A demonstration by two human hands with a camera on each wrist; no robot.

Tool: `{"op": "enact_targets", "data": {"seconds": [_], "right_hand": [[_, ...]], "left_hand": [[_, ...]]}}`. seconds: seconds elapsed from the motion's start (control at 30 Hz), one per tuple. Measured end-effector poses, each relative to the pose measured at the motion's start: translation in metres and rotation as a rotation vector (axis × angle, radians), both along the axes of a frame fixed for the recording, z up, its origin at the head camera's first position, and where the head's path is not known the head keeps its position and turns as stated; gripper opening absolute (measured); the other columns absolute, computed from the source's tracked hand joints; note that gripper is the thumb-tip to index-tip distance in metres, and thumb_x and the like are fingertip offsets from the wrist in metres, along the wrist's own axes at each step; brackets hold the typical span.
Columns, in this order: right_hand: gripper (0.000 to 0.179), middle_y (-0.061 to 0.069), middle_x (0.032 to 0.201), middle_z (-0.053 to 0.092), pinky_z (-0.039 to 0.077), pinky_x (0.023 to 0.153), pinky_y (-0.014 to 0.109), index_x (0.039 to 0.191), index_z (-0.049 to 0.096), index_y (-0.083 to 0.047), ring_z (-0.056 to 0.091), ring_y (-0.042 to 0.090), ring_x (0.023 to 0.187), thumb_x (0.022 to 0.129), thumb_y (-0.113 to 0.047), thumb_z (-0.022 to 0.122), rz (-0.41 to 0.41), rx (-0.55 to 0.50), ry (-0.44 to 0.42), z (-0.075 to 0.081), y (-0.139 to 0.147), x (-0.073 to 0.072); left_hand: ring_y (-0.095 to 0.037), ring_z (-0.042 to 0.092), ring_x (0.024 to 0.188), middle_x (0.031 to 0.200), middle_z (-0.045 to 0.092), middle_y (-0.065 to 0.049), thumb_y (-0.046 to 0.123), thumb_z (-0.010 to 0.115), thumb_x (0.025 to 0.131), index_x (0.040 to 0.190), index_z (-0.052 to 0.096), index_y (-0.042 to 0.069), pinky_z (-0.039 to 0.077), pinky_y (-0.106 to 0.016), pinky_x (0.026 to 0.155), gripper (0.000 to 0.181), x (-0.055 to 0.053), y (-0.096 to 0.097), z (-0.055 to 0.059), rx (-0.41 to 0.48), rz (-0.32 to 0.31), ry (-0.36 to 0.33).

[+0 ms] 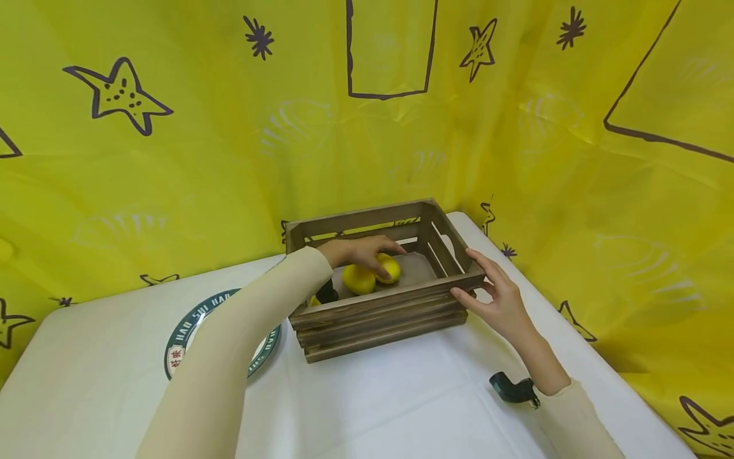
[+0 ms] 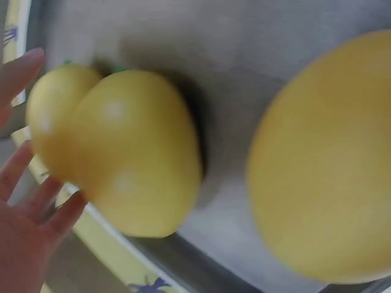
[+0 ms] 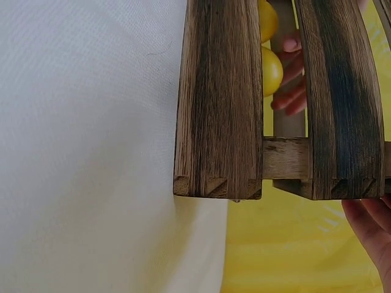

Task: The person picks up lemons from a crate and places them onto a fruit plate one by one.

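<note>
Inside a brown slatted wooden crate (image 1: 378, 312), smooth yellow fruits lie on the grey bottom. My left hand (image 1: 362, 250) reaches over the crate with fingers spread around the right-hand fruit (image 1: 390, 269). Beside that one sits another yellow fruit (image 1: 359, 279). In the left wrist view the two fruits press together, the fingertips right at the smaller-looking one (image 2: 49, 110), and a third fruit (image 2: 330, 159) lies apart, close to the camera. My right hand (image 1: 500, 303) grips the crate's front right corner, fingers on the end rim and thumb against the front.
A plate with a green lettered rim (image 1: 182, 338) stands left of the crate, partly behind my left sleeve (image 1: 229, 357). The white-covered table (image 1: 367, 401) meets a yellow patterned curtain (image 1: 218, 159) at the back and right. Black cameras sit at both wrists.
</note>
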State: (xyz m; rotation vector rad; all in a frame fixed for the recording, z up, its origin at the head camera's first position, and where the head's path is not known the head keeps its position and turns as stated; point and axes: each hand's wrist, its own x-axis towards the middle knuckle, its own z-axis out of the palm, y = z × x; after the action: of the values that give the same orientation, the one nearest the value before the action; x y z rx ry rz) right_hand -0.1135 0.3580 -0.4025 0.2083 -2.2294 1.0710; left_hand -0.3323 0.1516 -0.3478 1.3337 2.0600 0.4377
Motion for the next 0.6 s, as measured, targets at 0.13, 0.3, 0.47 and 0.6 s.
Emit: {"op": "enact_targets", "data": {"seconds": [0.13, 0.3, 0.47, 0.6], "right_hand": [[0.08, 0.022, 0.139, 0.049, 0.041, 0.087, 0.003, 0.141, 0.046, 0.0, 0.042, -0.012, 0.118, 0.069, 0.014, 0.078, -0.007, 0.008, 0.005, 0.0003, -0.0021, 0.0001], [0.08, 0.024, 0.139, 0.049, 0.04, 0.087, 0.003, 0.141, 0.046, 0.002, 0.042, -0.012, 0.119, 0.068, 0.016, 0.078, -0.008, 0.007, 0.013, 0.0015, -0.0011, -0.0001], [0.082, 0.022, 0.14, 0.048, 0.04, 0.088, 0.003, 0.141, 0.046, 0.001, 0.041, -0.012, 0.121, 0.068, 0.015, 0.078, 0.006, -0.004, 0.016, 0.0017, -0.0005, -0.0001], [0.081, 0.022, 0.14, 0.048, 0.04, 0.088, 0.003, 0.141, 0.046, 0.0, 0.041, -0.011, 0.122, 0.068, 0.015, 0.078, 0.01, 0.0, 0.021, -0.0008, -0.0013, -0.001]], "left_hand": [[-0.028, 0.029, 0.139, 0.155, 0.027, -0.013, 0.018, 0.068, 0.092, 0.15, 0.04, 0.015, 0.028, -0.043, 0.113, 0.064, -0.0008, -0.0003, -0.005, -0.073, -0.04, 0.053], [-0.03, 0.029, 0.14, 0.154, 0.03, -0.015, 0.014, 0.063, 0.094, 0.149, 0.04, 0.015, 0.027, -0.044, 0.114, 0.06, -0.0021, 0.0014, -0.0076, -0.132, -0.072, 0.159], [-0.03, 0.034, 0.138, 0.151, 0.035, -0.016, 0.014, 0.063, 0.095, 0.149, 0.04, 0.016, 0.028, -0.043, 0.114, 0.059, -0.0012, 0.003, -0.01, -0.134, -0.077, 0.198], [-0.029, 0.036, 0.136, 0.148, 0.038, -0.015, 0.013, 0.065, 0.094, 0.146, 0.043, 0.016, 0.029, -0.043, 0.113, 0.057, 0.0003, 0.0024, -0.0109, -0.136, -0.076, 0.212]]}}
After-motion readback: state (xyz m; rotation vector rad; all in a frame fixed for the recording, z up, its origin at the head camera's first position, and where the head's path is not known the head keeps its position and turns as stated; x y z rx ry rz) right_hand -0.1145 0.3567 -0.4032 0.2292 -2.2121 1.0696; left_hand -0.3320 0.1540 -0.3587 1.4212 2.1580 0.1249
